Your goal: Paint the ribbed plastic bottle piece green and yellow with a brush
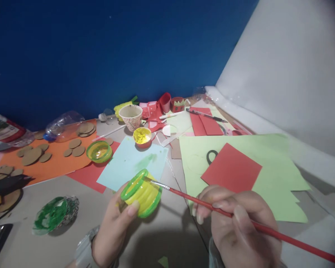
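Note:
My left hand (118, 217) grips a small yellow pot (147, 195) with green painted edges, tilted so its mouth faces up and left. Between the fingers of my right hand (240, 223) is a red-handled paintbrush (190, 197). The brush tip touches the green rim of the pot. To the left lies a small patterned bowl (54, 214) with green paint in it. Beyond the pot, a little cup of yellow paint (142, 137) stands at the far edge of a light blue sheet (120, 163) bearing a green smear. Another yellow-green dish (99, 151) sits left of that sheet.
Cardboard discs (32, 155) lie on orange paper (64, 167) at left, near a clear plastic bottle (64, 126). A white patterned cup (131, 117) stands at the back. On the right, a red square (231, 169) partly covers scissors (211, 156) on pale green paper (279, 167).

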Available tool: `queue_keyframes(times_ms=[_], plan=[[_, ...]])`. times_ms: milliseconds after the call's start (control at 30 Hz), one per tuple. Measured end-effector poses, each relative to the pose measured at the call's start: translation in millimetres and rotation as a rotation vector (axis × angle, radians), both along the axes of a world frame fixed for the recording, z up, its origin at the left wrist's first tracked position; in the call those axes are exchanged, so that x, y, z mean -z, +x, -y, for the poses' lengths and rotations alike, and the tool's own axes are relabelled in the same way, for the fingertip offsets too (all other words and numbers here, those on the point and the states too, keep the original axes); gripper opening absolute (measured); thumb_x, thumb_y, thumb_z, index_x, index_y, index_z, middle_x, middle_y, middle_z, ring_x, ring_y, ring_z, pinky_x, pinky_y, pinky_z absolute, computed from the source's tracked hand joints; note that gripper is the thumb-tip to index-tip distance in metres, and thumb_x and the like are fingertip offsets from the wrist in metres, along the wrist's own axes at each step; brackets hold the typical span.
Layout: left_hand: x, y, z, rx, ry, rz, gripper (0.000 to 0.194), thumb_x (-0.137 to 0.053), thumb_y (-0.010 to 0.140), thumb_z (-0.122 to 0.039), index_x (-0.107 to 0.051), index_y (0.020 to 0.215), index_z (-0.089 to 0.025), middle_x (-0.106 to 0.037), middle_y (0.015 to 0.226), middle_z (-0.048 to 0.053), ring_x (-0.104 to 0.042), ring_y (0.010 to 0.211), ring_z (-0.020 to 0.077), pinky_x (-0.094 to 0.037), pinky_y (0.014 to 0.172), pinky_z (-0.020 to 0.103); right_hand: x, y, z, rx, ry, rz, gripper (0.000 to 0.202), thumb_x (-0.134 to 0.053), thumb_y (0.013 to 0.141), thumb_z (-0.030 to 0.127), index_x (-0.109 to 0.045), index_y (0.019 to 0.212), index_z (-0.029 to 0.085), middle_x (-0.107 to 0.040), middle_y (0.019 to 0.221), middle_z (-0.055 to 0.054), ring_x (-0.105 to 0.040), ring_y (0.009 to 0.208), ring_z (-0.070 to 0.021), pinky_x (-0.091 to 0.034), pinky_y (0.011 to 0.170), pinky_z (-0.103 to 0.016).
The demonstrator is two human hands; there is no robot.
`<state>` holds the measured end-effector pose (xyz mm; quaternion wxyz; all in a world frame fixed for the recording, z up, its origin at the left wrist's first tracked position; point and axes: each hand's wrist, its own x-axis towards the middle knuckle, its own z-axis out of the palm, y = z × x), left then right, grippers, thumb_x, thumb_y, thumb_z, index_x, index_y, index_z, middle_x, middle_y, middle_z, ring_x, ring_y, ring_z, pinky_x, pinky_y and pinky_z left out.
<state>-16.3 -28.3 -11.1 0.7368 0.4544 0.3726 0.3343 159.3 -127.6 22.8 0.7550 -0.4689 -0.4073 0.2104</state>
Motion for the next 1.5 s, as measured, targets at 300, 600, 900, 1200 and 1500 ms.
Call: queue_keyframes(times_ms=[300, 600, 900, 1200, 1500], plan=[[-1.3, 1, 1, -0.039, -0.047, 0.047, 0.037, -0.074, 0.073, -0.041, -0.072, 0.104, -0.022, -0.076, 0.103, 0.006, -0.071, 0.094, 0.0224, -0.058, 0.079, 0.025, 0.8, -6, -1, 0.058, 0.007, 0.044, 0.019, -0.043, 0.095, 0.017, -0.061, 0.091, 0.021, -0.063, 0.069, -0.002, -0.059, 0.06, -0.0167, -0.05, 0.053, -0.03], [1.0, 1, 1, -0.089, -0.072, -0.014, 0.041, -0.076, 0.07, -0.042, -0.071, 0.103, -0.019, -0.075, 0.101, 0.008, -0.069, 0.092, 0.0229, -0.056, 0.08, 0.027, 3.0, -7, -2, 0.085, 0.056, 0.061, 0.02, -0.043, 0.094, 0.016, -0.062, 0.093, 0.02, -0.063, 0.074, -0.002, -0.06, 0.06, -0.0155, -0.05, 0.051, -0.03], [-0.9, 1, 1, -0.104, -0.068, -0.054, 0.045, -0.077, 0.066, -0.047, -0.07, 0.101, -0.019, -0.075, 0.099, 0.007, -0.068, 0.092, 0.0224, -0.056, 0.081, 0.027, 3.9, -8, -1, 0.103, 0.08, 0.086, 0.022, -0.039, 0.095, 0.011, -0.06, 0.094, 0.019, -0.062, 0.076, -0.002, -0.06, 0.064, -0.0153, -0.049, 0.052, -0.03], [-0.1, 2, 1, -0.105, -0.062, -0.015, 0.036, -0.077, 0.067, -0.044, -0.072, 0.095, -0.022, -0.075, 0.096, 0.003, -0.068, 0.093, 0.0195, -0.055, 0.082, 0.023, 3.7, -8, 0, 0.112, 0.075, 0.084, 0.021, -0.04, 0.095, 0.011, -0.06, 0.094, 0.02, -0.061, 0.075, -0.003, -0.06, 0.063, -0.0163, -0.05, 0.053, -0.032], [-1.2, 2, 2, -0.125, -0.073, -0.028, 0.039, -0.08, 0.062, -0.045, -0.072, 0.092, -0.022, -0.074, 0.086, 0.003, -0.069, 0.081, 0.0191, -0.057, 0.065, 0.022, 2.5, -11, -2, 0.143, 0.073, 0.093, 0.02, -0.042, 0.094, 0.014, -0.061, 0.093, 0.022, -0.06, 0.073, -0.003, -0.058, 0.059, -0.0172, -0.049, 0.05, -0.033]])
